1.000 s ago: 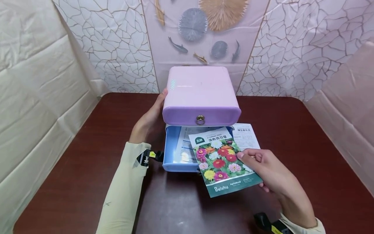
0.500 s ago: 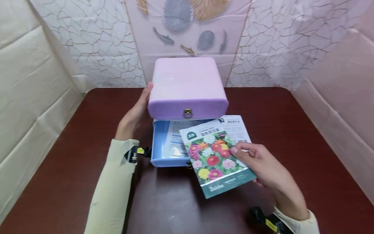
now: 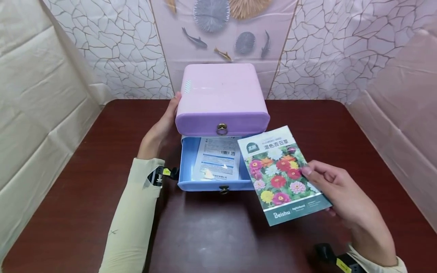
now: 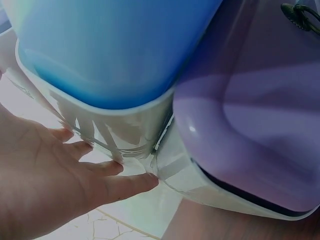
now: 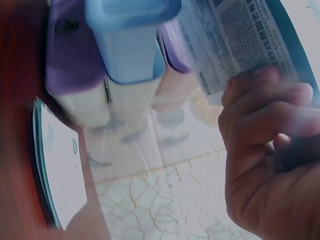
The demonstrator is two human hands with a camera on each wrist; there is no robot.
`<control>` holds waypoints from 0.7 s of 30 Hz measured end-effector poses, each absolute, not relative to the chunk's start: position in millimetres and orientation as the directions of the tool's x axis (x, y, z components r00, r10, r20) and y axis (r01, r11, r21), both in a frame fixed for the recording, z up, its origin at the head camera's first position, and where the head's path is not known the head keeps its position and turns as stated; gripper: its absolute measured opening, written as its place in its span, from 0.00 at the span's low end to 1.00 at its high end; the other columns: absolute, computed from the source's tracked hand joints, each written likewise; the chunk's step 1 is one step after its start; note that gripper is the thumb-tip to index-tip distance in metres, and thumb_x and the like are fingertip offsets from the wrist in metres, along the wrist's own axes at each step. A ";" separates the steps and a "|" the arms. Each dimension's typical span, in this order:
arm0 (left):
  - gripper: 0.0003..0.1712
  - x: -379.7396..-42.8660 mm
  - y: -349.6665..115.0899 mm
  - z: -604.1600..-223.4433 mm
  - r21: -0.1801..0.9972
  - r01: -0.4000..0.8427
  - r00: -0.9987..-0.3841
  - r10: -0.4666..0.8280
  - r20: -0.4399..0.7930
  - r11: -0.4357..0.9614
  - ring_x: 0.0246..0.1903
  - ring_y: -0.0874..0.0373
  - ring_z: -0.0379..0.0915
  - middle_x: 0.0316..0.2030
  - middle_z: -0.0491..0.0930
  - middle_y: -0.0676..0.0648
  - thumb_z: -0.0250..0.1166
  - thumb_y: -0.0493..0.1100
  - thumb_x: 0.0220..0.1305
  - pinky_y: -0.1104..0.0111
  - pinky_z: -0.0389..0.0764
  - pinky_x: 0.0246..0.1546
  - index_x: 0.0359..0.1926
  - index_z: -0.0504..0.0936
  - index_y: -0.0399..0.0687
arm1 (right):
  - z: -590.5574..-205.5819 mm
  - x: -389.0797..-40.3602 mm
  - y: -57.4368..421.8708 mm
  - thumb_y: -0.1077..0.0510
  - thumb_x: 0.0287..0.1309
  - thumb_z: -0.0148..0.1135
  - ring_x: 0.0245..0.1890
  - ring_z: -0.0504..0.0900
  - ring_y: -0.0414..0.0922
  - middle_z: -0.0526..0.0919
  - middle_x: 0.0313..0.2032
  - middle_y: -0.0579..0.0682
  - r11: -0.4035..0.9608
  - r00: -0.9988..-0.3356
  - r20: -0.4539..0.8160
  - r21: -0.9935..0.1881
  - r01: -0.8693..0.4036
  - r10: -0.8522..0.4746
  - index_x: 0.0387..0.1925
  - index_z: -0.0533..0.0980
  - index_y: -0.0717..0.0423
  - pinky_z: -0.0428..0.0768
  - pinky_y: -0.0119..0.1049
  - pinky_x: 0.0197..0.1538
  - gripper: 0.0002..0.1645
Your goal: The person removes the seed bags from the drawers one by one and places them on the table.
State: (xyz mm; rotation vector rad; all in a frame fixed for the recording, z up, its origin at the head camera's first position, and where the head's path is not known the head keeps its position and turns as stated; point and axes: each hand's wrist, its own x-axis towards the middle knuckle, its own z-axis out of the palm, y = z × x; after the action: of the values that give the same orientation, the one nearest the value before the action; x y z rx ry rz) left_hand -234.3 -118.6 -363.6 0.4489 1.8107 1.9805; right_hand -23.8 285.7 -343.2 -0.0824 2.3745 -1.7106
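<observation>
My right hand (image 3: 345, 189) pinches a flower seed packet (image 3: 283, 182) by its right edge, thumb on the printed flowers; in the right wrist view the text-covered back of this seed packet (image 5: 250, 35) shows. The packet overlaps the right end of an open blue drawer (image 3: 187, 163) in the head view. A second seed packet (image 3: 218, 159), back side up, lies in that drawer. My left hand (image 3: 158, 131) rests with straight fingers against the left side of the pink drawer cabinet (image 3: 222, 89); in the left wrist view its fingertips (image 4: 147, 181) touch the cabinet's pale side.
Above the blue drawer, a purple drawer (image 3: 201, 124) with a ring pull is pushed in. The right wrist view shows a stack of packets (image 5: 62, 170) lying on the dark red table (image 3: 211, 239), hidden in the head view. Patterned cloth (image 3: 112, 49) hangs behind the table.
My right hand has moved right with the seed packet, uncovering more of the blue drawer and the packet in it. The packet now covers the white sheet seen beside the drawer. My left hand stays at the cabinet.
</observation>
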 end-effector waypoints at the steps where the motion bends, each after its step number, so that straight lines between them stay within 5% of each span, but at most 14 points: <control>1: 0.52 -234.0 -119.3 -363.0 0.994 -0.088 -0.861 0.507 -0.041 -0.068 0.68 0.45 0.62 0.65 0.67 0.41 0.40 0.86 0.67 0.36 0.57 0.72 0.79 0.57 0.63 | -342.7 -24.1 288.9 0.54 0.83 0.51 0.15 0.80 0.44 0.88 0.26 0.52 0.315 -0.980 -0.124 -0.947 0.069 -0.159 0.43 0.79 0.46 0.57 0.47 0.10 0.11; 16: 0.51 -234.6 -118.2 -362.4 0.995 -0.034 -0.860 0.510 0.016 -0.089 0.64 0.47 0.65 0.62 0.68 0.42 0.39 0.85 0.68 0.44 0.60 0.71 0.79 0.56 0.59 | -355.8 -46.1 344.3 0.57 0.83 0.50 0.15 0.80 0.40 0.88 0.25 0.48 0.222 -0.991 -0.083 -0.973 0.058 -0.107 0.43 0.82 0.45 0.49 0.51 0.17 0.14; 21: 0.52 -235.1 -118.6 -361.9 0.995 -0.037 -0.857 0.515 0.016 -0.092 0.63 0.47 0.65 0.62 0.67 0.42 0.39 0.85 0.68 0.45 0.62 0.69 0.79 0.56 0.59 | -365.6 -60.8 353.5 0.48 0.82 0.53 0.15 0.74 0.41 0.85 0.23 0.45 0.294 -0.989 -0.145 -0.946 0.135 -0.011 0.45 0.81 0.38 0.55 0.45 0.15 0.10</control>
State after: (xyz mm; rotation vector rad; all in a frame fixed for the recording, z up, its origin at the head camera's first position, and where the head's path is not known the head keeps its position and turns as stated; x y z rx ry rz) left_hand -235.1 -118.6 -361.9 0.5194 1.8117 2.0081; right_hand -60.8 353.5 -365.6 0.1171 2.4253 -1.7923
